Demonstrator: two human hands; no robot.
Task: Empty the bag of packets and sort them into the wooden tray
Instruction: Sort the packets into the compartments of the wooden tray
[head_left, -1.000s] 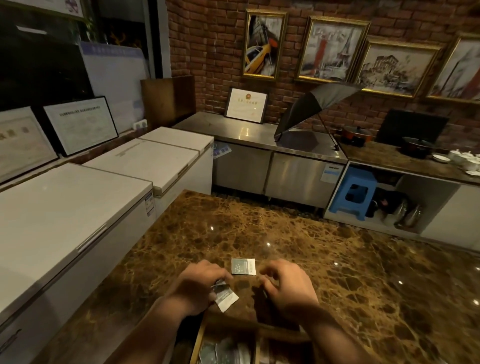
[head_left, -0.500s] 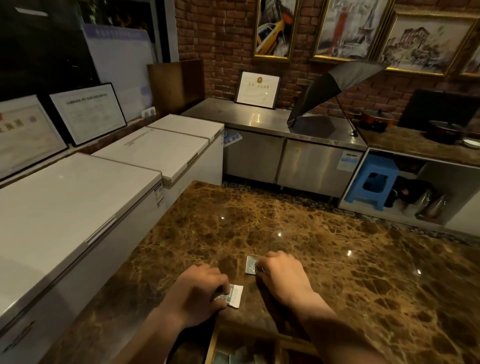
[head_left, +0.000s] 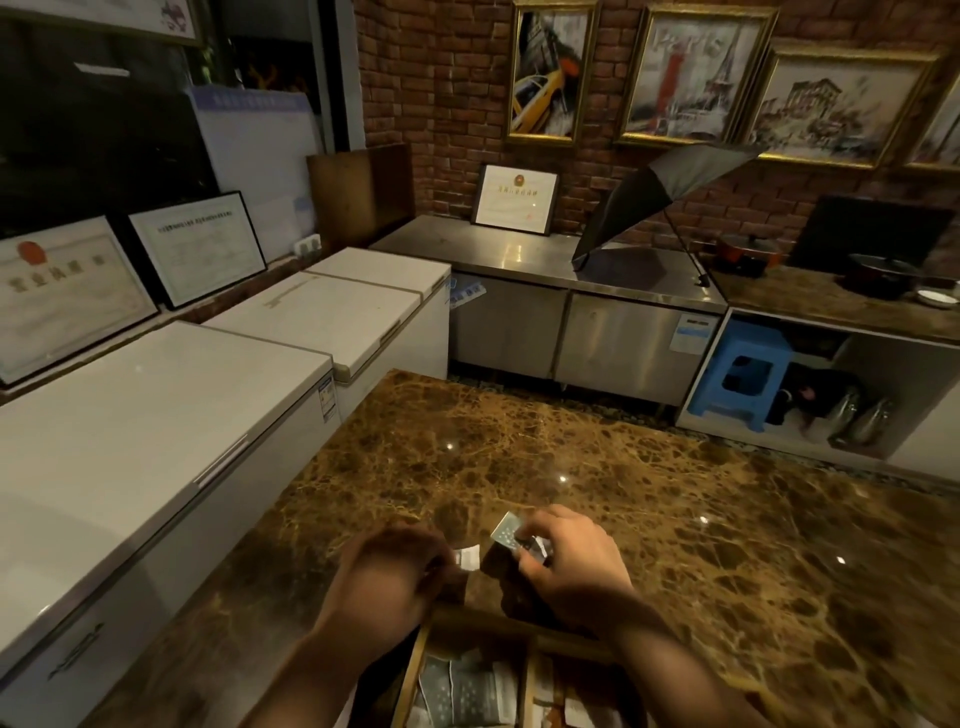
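My right hand (head_left: 566, 564) pinches a small silver dotted packet (head_left: 505, 530) and holds it tilted, lifted off the brown marble counter (head_left: 649, 499). My left hand (head_left: 387, 574) is curled round a white packet (head_left: 466, 558) whose end sticks out from the fingers. Just below both hands lies the wooden tray (head_left: 415, 670) at the frame's bottom edge, with several silver and white packets (head_left: 460, 688) in its compartments. No bag is in view.
White chest freezers (head_left: 156, 415) run along the counter's left side. Behind stands a steel cabinet (head_left: 561, 312) with an open black umbrella (head_left: 660, 192) on top. A blue stool (head_left: 743, 371) sits under the right-hand shelf.
The silver packet lay flat on the counter; my right hand has reached it, pinched it and lifted it. My left hand has kept hold of its white packet.
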